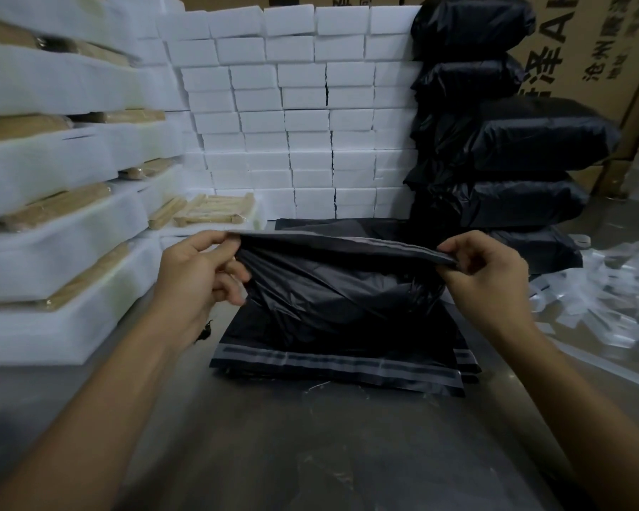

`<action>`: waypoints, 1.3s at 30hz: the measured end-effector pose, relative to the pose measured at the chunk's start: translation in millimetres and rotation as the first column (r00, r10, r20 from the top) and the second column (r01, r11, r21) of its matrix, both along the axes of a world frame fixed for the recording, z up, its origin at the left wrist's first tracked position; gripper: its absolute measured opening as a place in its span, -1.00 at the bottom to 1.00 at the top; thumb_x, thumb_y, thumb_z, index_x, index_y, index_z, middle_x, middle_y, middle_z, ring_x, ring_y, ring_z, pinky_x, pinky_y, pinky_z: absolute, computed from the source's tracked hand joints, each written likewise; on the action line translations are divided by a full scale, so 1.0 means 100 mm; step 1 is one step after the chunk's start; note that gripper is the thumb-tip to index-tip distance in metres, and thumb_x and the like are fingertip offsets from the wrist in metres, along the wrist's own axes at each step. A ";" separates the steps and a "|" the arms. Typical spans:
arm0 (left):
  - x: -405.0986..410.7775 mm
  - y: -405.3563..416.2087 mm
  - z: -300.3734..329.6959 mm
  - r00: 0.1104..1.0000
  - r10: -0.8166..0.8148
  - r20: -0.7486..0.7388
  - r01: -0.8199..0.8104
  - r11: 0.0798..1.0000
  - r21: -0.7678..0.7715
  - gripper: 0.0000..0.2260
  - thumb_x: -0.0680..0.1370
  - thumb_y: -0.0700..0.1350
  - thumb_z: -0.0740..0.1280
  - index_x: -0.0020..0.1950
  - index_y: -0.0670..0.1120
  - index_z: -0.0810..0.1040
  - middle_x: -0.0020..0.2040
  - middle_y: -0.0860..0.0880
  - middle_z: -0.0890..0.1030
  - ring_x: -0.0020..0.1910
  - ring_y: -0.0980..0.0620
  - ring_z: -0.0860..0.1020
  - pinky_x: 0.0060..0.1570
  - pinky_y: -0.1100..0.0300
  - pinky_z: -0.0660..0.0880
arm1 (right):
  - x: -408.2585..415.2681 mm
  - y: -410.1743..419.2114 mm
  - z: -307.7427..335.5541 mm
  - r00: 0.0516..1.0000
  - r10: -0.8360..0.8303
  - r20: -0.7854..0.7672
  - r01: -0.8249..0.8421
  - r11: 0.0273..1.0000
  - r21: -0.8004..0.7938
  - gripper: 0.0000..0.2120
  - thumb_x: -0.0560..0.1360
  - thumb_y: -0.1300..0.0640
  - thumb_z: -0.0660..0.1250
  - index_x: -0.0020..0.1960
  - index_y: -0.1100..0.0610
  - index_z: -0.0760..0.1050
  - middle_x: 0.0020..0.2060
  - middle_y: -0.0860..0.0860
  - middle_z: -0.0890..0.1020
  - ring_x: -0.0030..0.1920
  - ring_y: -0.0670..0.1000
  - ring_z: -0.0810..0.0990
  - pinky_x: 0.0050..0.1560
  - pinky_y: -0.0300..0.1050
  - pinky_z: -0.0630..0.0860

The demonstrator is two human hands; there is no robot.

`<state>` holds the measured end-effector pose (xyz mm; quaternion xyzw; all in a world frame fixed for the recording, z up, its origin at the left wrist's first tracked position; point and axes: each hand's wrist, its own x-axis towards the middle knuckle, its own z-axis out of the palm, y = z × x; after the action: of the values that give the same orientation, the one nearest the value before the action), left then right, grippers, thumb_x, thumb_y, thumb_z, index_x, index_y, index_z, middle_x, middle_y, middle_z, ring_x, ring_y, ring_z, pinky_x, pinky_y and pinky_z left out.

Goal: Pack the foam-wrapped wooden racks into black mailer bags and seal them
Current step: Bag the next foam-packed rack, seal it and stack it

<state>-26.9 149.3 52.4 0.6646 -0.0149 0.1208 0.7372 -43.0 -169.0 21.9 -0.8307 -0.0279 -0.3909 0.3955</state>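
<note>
Mailer bag in hand: black mailer bag, bulging and crinkled, held up just above the flat bags at table centre; long axis runs left to right, grey-striped mouth flap uppermost and folded toward the viewer.
Contents: hidden inside the plastic; cannot tell.
Left hand: thumb and curled fingers pinch the flap's left corner.
Right hand: thumb and curled fingers pinch the flap's right corner.
Beneath: stack of flat mailer bags, grey adhesive strips along the near edge, lying on the steel table.
Left: stack of foam-wrapped wooden racks, wood showing at the open ends.
Behind: bare wooden rack lying on foam, before a wall of white foam blocks.
Right: pile of filled black bags, stacked flat.
Far right: litter of clear peel strips.
Rear: printed cardboard cartons.
</note>
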 end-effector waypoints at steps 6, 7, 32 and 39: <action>-0.02 -0.05 0.02 0.975 -0.171 -0.141 0.121 0.943 -0.309 -0.85 0.65 -0.13 0.20 -0.05 -0.15 0.49 -0.09 -0.28 0.69 -0.12 -0.16 0.71 -0.34 0.14 0.62 | -0.03 0.04 0.02 0.991 0.077 -0.107 -0.049 0.968 0.248 -0.84 0.53 0.24 0.38 -0.18 0.03 0.60 -0.46 -0.02 0.61 -0.45 -0.12 0.56 -0.37 -0.20 0.51; 0.00 -0.05 0.01 0.972 -0.171 -0.160 0.108 0.935 -0.338 -0.76 0.63 -0.02 0.24 -0.11 -0.15 0.51 -0.11 -0.26 0.70 -0.13 -0.16 0.71 -0.33 0.14 0.62 | -0.04 0.06 0.04 0.974 0.189 -0.123 -0.120 0.896 0.427 -0.83 0.56 0.27 0.33 -0.15 0.09 0.61 -0.42 0.02 0.65 -0.41 -0.06 0.63 -0.36 -0.18 0.56; 0.13 0.35 -0.20 0.864 -0.491 -0.114 0.476 0.869 -0.136 -0.58 0.36 -0.45 0.33 0.21 -0.28 0.59 -0.05 -0.16 0.63 0.06 -0.05 0.65 -0.06 0.20 0.62 | -0.07 0.81 0.10 0.968 0.154 0.197 -0.095 0.955 -0.282 -0.90 0.45 0.33 0.41 -0.08 0.17 0.63 -0.16 -0.02 0.51 -0.26 -0.12 0.45 -0.18 -0.33 0.42; 0.10 0.34 -0.16 0.881 -0.460 -0.110 0.448 0.886 -0.120 -0.67 0.37 -0.35 0.37 0.13 -0.21 0.66 0.08 -0.21 0.68 0.07 -0.09 0.67 -0.10 0.21 0.62 | -0.08 1.61 0.17 0.911 0.401 -0.097 -0.397 0.790 -0.468 -0.73 0.53 0.01 0.42 0.18 0.09 0.64 -0.06 0.00 0.58 -0.15 0.04 0.58 -0.13 0.05 0.56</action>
<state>-16.8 183.5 36.2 0.6151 -0.1147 -0.1001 0.7736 -50.9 -8.3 38.8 -0.8758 -0.2994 -0.2827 0.2517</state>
